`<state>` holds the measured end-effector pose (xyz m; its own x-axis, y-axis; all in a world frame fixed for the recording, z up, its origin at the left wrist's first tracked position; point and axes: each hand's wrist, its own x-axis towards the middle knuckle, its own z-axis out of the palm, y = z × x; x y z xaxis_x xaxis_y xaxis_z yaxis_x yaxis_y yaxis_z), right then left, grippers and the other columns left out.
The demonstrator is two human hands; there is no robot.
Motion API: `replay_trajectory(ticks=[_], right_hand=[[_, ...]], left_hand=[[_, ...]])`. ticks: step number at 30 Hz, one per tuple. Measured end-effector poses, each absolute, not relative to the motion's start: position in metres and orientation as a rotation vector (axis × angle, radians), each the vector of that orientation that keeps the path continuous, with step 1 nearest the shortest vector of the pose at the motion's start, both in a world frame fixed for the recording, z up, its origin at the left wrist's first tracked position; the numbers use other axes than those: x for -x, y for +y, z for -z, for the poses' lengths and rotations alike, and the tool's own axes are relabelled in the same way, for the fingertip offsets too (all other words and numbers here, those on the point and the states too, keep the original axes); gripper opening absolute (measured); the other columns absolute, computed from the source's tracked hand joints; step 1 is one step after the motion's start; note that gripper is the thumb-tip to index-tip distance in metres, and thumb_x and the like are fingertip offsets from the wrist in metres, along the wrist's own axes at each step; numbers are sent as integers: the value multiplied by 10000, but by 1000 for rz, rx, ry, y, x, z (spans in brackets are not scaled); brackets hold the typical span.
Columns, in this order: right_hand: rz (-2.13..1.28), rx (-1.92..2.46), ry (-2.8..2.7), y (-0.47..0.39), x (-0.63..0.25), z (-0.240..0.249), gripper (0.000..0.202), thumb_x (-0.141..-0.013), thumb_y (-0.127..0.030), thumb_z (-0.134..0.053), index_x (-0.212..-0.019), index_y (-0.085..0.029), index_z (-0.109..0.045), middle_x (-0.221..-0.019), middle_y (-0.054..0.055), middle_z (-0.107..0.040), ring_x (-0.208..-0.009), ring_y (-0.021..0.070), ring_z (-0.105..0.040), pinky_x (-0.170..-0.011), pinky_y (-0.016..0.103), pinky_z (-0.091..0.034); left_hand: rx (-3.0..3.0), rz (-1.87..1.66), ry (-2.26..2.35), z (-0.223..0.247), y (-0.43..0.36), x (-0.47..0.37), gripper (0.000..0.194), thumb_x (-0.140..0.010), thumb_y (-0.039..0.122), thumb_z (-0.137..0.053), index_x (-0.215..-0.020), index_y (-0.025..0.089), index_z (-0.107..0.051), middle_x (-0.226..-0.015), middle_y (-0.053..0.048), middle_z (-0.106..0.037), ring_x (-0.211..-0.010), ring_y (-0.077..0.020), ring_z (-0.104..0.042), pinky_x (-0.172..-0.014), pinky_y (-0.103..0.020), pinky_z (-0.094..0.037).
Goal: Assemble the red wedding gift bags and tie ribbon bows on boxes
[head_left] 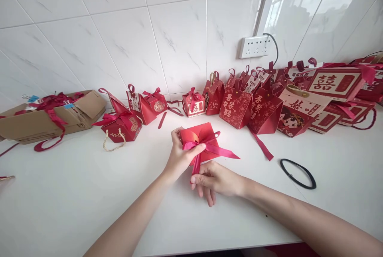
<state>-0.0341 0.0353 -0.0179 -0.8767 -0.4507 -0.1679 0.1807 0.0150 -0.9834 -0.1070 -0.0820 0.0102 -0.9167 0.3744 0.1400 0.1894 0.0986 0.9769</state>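
Note:
A small red gift box is in my left hand, whose fingers wrap its left side while the thumb presses on the ribbon at the top. The pink ribbon is looped across the box, with one pointed tail lying to the right and a small loop at the upper right. Between the thumb and forefinger of my right hand, just below the box, another ribbon end is pinched and drawn toward me. The underside of the box is hidden.
Several red gift boxes line the wall, stacked at the right. An open cardboard box holding ribbons stands at the left. A black hair tie lies on the white table at right. A power strip is on the tiled wall.

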Motion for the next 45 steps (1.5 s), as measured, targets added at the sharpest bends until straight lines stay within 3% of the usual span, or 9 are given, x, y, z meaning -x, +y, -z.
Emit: replay_trajectory(ticks=[6,10,16,20,24,33,37,41,45], right_hand=[[1652,377,1846,56,26,-5,461,-719,-583,-644,-712,-124,-608,-656,10,-607,-345,62,-525,-277,157,-389],[2164,355,2284,88,28,-23,381,-723,-531,-675,-759,-157,-612,-590,-35,-522,-339,27,-384,-289,161,-267],[1877,379,2974,110,44,-22,333,-646,-427,-778,-891,-231,-666,-928,29,-553,-656,99,-460,-588,253,-439],[2041,112,2718,95,45,-20,364,-760,-523,-626,-652,-180,-564,-783,15,-519,-569,88,-456,-492,241,-387],[2297,-179,2312,81,44,-17,349,-778,-480,-585,-644,-175,-480,-672,-14,-463,-487,63,-385,-406,207,-302],[2419,-146,2048,84,50,-6,258,-838,-392,-531,-734,-163,-587,-899,61,-641,-831,176,-590,-718,275,-481],[2389,-149,2130,86,48,-8,287,-849,-450,-523,-934,-182,-578,-1062,75,-624,-968,212,-596,-821,332,-489],[2329,-72,2202,84,45,-12,565,-798,-520,-597,-1266,-272,-401,-1364,78,-443,-1192,239,-492,-988,424,-421],[2224,-73,2286,80,44,-13,612,-796,-508,-609,-1311,-277,-371,-1402,89,-403,-1246,256,-450,-992,433,-425]], left_hand=[[-570,-1949,2176,-8,-83,108,521,-684,314,-730,-1012,249,-330,-942,17,-516,-879,-139,-572,-789,-273,-465],[-554,-1929,2119,-8,-86,110,571,-661,314,-749,-1031,262,-316,-978,15,-510,-900,-142,-576,-774,-270,-476],[-582,-1896,2085,-11,-89,111,561,-672,307,-738,-1038,257,-316,-912,30,-505,-833,-126,-575,-748,-265,-474],[-574,-1903,2089,-13,-89,109,568,-657,301,-745,-1036,255,-324,-935,28,-498,-865,-125,-564,-781,-274,-462],[-583,-1891,2075,-12,-88,109,570,-675,301,-733,-1058,256,-314,-879,32,-526,-882,-142,-568,-812,-296,-450],[-590,-1886,2055,-11,-89,111,536,-710,328,-712,-1064,259,-315,-872,44,-499,-842,-113,-548,-788,-264,-449],[-573,-1906,2056,-11,-88,111,539,-694,320,-722,-1052,257,-323,-867,42,-506,-851,-125,-560,-790,-273,-457],[-572,-1909,2055,-12,-88,111,549,-682,304,-728,-1049,260,-322,-890,33,-514,-843,-129,-570,-769,-270,-470],[-583,-1899,2047,-12,-88,111,546,-687,311,-718,-1052,260,-315,-843,49,-520,-819,-124,-569,-775,-276,-473]])
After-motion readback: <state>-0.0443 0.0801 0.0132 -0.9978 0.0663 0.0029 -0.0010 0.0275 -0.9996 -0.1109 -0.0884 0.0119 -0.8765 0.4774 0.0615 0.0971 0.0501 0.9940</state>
